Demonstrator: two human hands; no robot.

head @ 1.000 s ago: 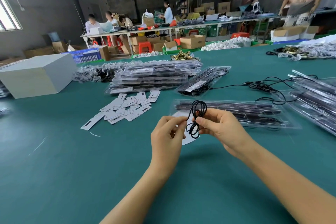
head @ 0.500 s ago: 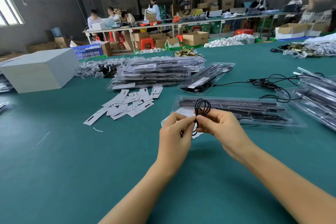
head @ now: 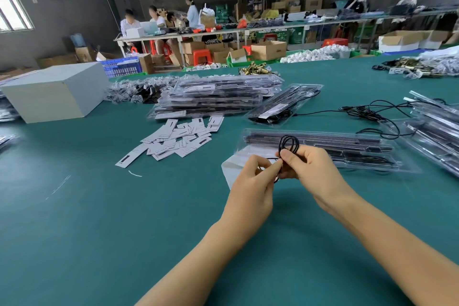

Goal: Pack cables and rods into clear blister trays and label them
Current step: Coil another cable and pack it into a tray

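A thin black cable [head: 288, 144] is wound into a small coil that sticks up above my fingers. My right hand [head: 313, 171] grips the coil, thumb on top. My left hand [head: 250, 181] pinches a strand of the same cable right beside it. Just behind my hands lies a long clear blister tray [head: 323, 151] with dark rods in it. A white paper sheet [head: 231, 171] shows under my left hand. A scatter of white labels [head: 173, 141] lies to the left on the green table [head: 99, 218].
A stack of packed trays [head: 216, 97] sits behind the labels, one more tray [head: 283, 104] to its right. Loose black cables [head: 367, 112] trail at right toward another tray pile [head: 437, 129]. A grey box [head: 54, 92] stands at left. People work at far benches.
The coil has been drawn tighter and my hands have closed together, the left now pinching a strand against the right. The view has tilted slightly.
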